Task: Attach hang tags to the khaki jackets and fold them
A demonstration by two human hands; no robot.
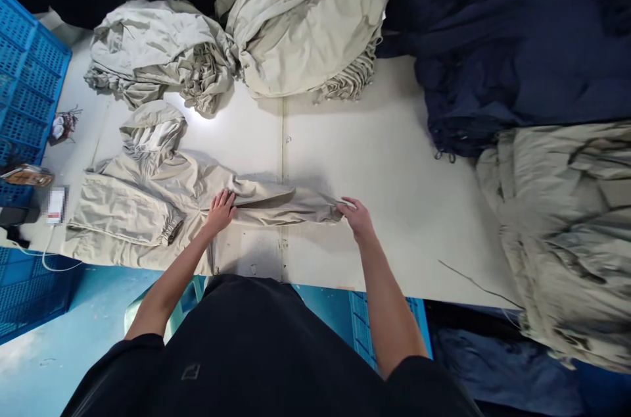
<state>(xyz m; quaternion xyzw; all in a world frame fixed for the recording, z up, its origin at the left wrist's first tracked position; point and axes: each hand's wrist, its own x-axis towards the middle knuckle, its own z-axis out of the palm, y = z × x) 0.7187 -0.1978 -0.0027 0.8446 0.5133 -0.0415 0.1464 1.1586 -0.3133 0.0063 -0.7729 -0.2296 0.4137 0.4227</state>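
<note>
1. My beige hooded jacket (pixel 133 206) lies spread flat on the white table (pixel 389 141), near left.
2. Its sleeve (pixel 286 210) already runs straight rightward.
3. My left hand (pixel 220 212) presses open on it; my right hand (pixel 357 218) pinches the cuff (pixel 330 212) narrowly.

No legible lettering is showing on the beige hooded jacket (pixel 133 206). A small white tag (pixel 56 205) lying on the worktop (pixel 374 141) is bearing pixelated marks and a red band, unreadable, while a square mark (pixel 190 372) on the dark shirt (pixel 246 344) is showing no readable characters.
</note>
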